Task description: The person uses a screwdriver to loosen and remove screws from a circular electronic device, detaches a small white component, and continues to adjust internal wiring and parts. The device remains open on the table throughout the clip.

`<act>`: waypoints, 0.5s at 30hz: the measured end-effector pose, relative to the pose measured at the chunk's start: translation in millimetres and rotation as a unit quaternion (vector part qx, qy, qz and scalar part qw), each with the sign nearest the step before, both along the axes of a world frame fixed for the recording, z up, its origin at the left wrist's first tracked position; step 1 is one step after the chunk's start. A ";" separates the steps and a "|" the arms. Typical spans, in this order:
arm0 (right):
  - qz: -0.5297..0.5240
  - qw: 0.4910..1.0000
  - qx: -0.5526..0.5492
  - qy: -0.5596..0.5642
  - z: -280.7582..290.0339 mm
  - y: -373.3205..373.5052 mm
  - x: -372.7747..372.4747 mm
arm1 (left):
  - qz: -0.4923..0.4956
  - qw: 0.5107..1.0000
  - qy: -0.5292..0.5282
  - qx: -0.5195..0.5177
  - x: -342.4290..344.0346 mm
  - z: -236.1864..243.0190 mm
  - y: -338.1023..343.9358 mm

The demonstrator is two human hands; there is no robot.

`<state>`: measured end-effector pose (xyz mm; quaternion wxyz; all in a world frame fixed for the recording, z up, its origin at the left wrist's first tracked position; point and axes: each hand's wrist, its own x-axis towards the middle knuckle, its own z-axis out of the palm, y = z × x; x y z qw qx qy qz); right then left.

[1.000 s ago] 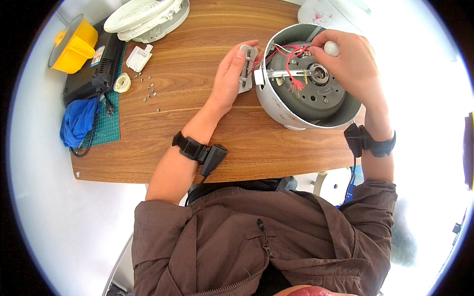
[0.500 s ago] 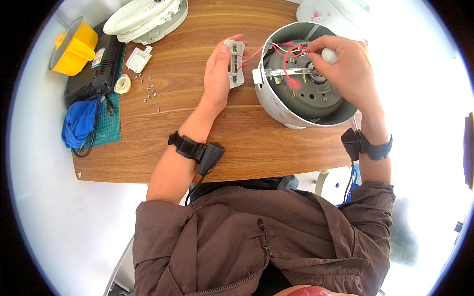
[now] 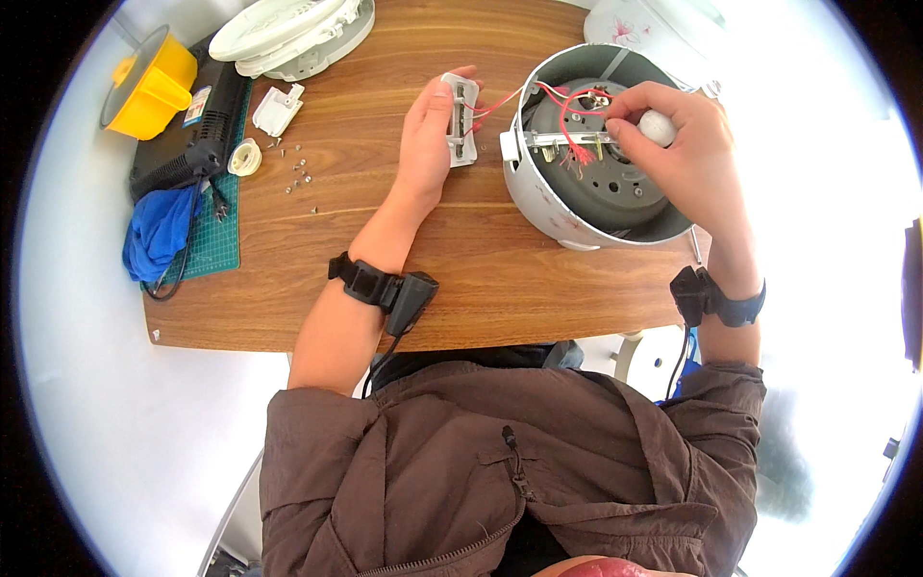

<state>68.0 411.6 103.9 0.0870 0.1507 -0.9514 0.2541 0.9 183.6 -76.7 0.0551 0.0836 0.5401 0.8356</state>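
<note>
The left hand holds a white panel (red wires trailing), the right hand a white knob.

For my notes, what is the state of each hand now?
Left hand: holding the white panel.
Right hand: holding something with a round white end.

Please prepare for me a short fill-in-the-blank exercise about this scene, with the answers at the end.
1. The left hand holds a panel to the ____ of the round housing.
2. The rounded object in the right hand is ____ in colour.
3. The crumpled cloth near the black device is ____ in colour.
4. The body of the lidded container at the upper left is ____ in colour.

Missing words: left; white; blue; yellow.
</note>
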 end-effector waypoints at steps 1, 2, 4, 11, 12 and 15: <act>0.006 1.000 -0.006 -0.004 -0.9 0.4 -0.2 | -0.001 1.000 0.001 -0.009 0.1 -0.7 1.4; 0.011 1.000 -0.013 -0.008 -1.5 0.7 -0.2 | -0.003 1.000 0.002 -0.018 0.3 -1.0 2.6; 0.002 1.000 -0.013 -0.009 0.9 0.0 1.0 | -0.009 0.999 -0.009 -0.032 1.6 1.1 3.0; -0.020 0.999 0.022 0.022 -1.7 -0.5 -4.1 | 0.020 0.993 0.057 -0.097 2.6 3.6 8.1; -0.016 0.999 0.032 0.009 -0.5 0.3 -4.2 | 0.029 0.990 0.069 -0.119 2.5 3.6 8.9; -0.008 0.997 0.073 -0.010 2.2 2.6 -2.2 | 0.054 0.978 0.099 -0.178 1.1 1.4 10.3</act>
